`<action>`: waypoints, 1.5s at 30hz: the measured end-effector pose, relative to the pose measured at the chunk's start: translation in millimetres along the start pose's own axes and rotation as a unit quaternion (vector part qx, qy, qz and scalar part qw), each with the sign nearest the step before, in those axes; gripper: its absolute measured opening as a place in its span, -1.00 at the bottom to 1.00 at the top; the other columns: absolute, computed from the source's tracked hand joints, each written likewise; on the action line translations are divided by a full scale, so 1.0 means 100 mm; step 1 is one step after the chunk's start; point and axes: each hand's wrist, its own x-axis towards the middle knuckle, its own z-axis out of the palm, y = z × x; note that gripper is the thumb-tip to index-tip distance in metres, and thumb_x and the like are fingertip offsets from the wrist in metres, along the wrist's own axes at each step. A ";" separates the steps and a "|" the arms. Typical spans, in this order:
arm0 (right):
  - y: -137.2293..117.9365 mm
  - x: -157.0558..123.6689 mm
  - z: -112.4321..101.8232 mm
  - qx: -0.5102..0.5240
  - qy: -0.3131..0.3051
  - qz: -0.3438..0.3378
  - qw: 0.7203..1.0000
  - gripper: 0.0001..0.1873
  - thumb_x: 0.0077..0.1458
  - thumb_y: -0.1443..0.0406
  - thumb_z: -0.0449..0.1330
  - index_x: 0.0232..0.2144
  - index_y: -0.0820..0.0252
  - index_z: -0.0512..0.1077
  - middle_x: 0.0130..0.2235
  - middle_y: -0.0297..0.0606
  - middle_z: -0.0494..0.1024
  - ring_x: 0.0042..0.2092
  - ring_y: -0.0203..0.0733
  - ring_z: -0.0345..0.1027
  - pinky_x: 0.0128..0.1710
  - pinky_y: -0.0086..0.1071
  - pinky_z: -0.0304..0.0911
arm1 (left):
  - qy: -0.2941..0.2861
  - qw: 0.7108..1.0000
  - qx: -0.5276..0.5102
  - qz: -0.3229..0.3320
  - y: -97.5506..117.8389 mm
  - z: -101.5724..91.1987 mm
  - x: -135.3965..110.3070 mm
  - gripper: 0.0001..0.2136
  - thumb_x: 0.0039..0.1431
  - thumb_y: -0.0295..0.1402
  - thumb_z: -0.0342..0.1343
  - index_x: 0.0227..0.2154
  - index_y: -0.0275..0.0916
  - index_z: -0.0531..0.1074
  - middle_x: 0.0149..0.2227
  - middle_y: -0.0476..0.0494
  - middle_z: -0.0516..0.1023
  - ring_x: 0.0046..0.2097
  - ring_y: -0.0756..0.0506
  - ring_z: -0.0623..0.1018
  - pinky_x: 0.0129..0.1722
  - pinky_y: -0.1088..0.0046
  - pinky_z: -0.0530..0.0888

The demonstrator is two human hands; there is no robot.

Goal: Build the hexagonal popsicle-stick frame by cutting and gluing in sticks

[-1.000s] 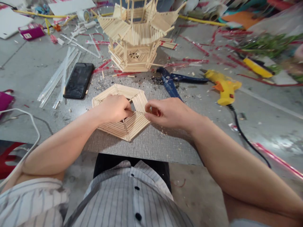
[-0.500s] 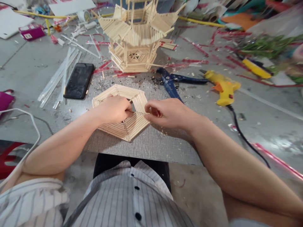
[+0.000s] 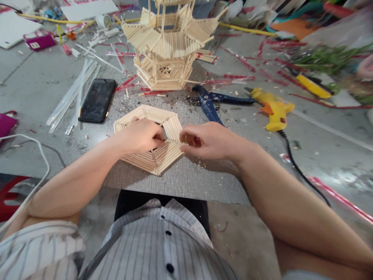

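A flat hexagonal ring of thin wooden sticks (image 3: 151, 116) lies on the grey textured mat (image 3: 186, 179) in front of me. My left hand (image 3: 142, 136) rests on the ring's left and middle, fingers curled in a pinch. My right hand (image 3: 204, 140) is at the ring's right corner, thumb and fingers pinched. Between the two hands runs one thin stick (image 3: 171, 141), low against the ring's right side, each hand holding one end. A tall pagoda model of the same sticks (image 3: 166, 46) stands behind the ring.
Blue pliers (image 3: 210, 103) and a yellow glue gun (image 3: 272, 109) with a black cord lie to the right. A black phone (image 3: 97, 100) and clear glue sticks (image 3: 74, 93) lie to the left. Red strips, scraps and green stems litter the far side.
Both hands have lowered the thin stick a little, down onto the ring's right side. The right hand's fingers have curled tighter. Nothing else has moved.
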 end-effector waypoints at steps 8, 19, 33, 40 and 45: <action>0.20 0.14 0.22 -0.050 0.173 -0.029 0.983 -0.43 0.07 0.44 -0.06 0.16 0.19 0.23 0.20 -0.11 0.31 0.20 -0.09 0.17 0.07 -0.12 0.17 | 0.009 0.997 0.082 -0.002 -0.06 -0.07 -0.09 -0.76 0.15 -0.33 -0.04 -0.31 -0.26 0.53 -0.28 -0.19 0.57 -0.17 -0.13 0.51 -0.20 0.38 0.34; -0.05 0.06 0.21 -0.101 0.094 -0.100 0.985 -0.55 0.11 0.25 0.05 0.05 0.25 0.36 0.16 -0.03 0.34 0.19 0.06 0.20 0.18 0.10 -0.01 | 0.115 0.980 0.096 -0.130 -0.09 -0.05 -0.11 -0.75 0.17 -0.30 -0.05 -0.28 -0.24 0.51 -0.35 -0.22 0.55 -0.19 -0.17 0.51 -0.18 0.30 0.38; 0.10 0.16 0.26 0.003 0.166 -0.011 0.986 -0.56 0.24 0.24 -0.11 0.06 0.22 0.35 0.10 -0.10 0.43 0.14 -0.10 0.28 0.13 -0.11 0.17 | -0.062 0.998 0.016 0.014 -0.11 -0.19 -0.11 -0.79 0.07 -0.37 -0.03 -0.34 -0.22 0.50 -0.35 -0.05 0.59 -0.36 0.00 0.46 -0.33 0.51 0.24; 0.15 0.16 0.29 -0.037 0.215 -0.075 0.973 -0.62 0.19 0.33 -0.07 -0.08 0.28 0.46 0.03 -0.07 0.49 0.09 -0.12 0.33 0.10 -0.15 0.18 | -0.123 0.988 -0.056 0.081 -0.09 -0.20 -0.12 -0.83 0.07 -0.35 0.00 -0.38 -0.23 0.49 -0.38 -0.01 0.56 -0.39 0.04 0.44 -0.38 0.54 0.22; 0.15 0.14 0.28 -0.054 0.208 -0.092 0.972 -0.70 0.13 0.32 0.01 -0.15 0.21 0.48 -0.04 -0.13 0.54 -0.03 -0.08 0.40 0.01 -0.15 0.24 | -0.020 0.997 -0.070 -0.005 -0.09 -0.20 -0.06 -0.80 0.06 -0.30 0.03 -0.39 -0.28 0.50 -0.46 -0.01 0.51 -0.44 0.05 0.38 -0.39 0.52 0.20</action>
